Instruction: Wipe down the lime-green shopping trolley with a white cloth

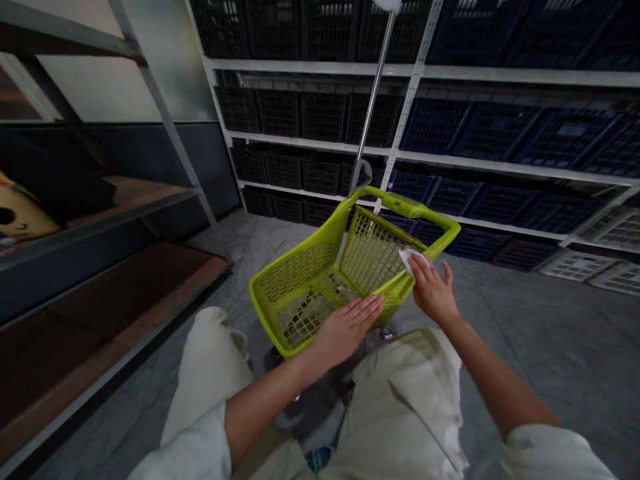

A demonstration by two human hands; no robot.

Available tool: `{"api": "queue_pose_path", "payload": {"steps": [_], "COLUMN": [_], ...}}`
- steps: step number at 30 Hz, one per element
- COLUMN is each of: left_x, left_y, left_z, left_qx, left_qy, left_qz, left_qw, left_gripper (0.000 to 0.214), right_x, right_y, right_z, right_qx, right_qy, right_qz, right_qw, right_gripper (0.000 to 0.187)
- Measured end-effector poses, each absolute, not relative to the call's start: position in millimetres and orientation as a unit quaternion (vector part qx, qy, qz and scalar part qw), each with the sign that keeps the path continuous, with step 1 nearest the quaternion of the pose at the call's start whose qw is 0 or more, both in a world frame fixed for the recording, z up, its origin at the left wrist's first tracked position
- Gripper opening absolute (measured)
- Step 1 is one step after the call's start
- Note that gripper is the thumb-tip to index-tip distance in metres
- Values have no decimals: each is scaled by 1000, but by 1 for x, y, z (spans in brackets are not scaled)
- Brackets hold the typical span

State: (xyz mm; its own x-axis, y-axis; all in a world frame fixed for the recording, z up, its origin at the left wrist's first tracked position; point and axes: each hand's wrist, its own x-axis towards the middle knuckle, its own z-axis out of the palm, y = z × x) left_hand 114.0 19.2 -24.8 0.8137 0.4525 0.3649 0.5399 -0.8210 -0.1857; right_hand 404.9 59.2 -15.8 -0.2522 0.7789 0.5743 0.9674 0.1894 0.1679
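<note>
A lime-green plastic shopping basket [300, 273] on wheels stands on the floor in front of my knees, with a metal pull handle [373, 107] rising from its far end. My left hand [345, 327] lies flat on the basket's near rim, fingers stretched out together. My right hand [433, 290] presses a small white cloth [409, 259] against the basket's right rim, fingers closed over it. The basket looks empty inside.
Metal shelving [450, 73] with several dark crates lines the far wall. A second rack with wooden boards [125, 293] stands at the left, holding a yellowish object [20, 213]. White crates [600, 267] sit on the grey tiled floor [550, 347] at the right.
</note>
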Motion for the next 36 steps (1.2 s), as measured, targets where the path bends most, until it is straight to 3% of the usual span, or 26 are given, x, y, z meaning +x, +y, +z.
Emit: {"api": "queue_pose_path", "payload": {"steps": [6,10,13,18,22,26,30,36], "left_x": [124,126,124,123,124,121,118,120], "left_y": [15,16,18,21,22,23,25,27], "left_z": [-39,-38,-38,-42,-40,-36,-33,-34], "left_qx": [-924,-926,-932,-937,-937,-936,-939,-944], "left_qy": [-304,-307,-297,-286,-286,-289,-283,-275], "left_qz": [-161,-156,-155,-164,-170,-167,-162,-146], "left_qw": [165,154,138,116,108,109,107,107], "left_gripper": [59,60,59,59,58,56,56,61], "right_x": [375,340,370,439,398,341,374,427], "right_y": [55,30,36,72,60,30,39,68], "right_z": [-26,-39,-26,5,-9,-31,-18,0], "right_qx": [-620,-515,-478,-573,-604,-512,-460,-586], "right_qy": [-712,-818,-843,-752,-722,-809,-846,-731], "right_qz": [-255,-207,-210,-280,-285,-243,-237,-296], "right_qw": [207,155,128,165,182,158,129,184], "right_gripper": [79,77,74,66,62,58,57,59]}}
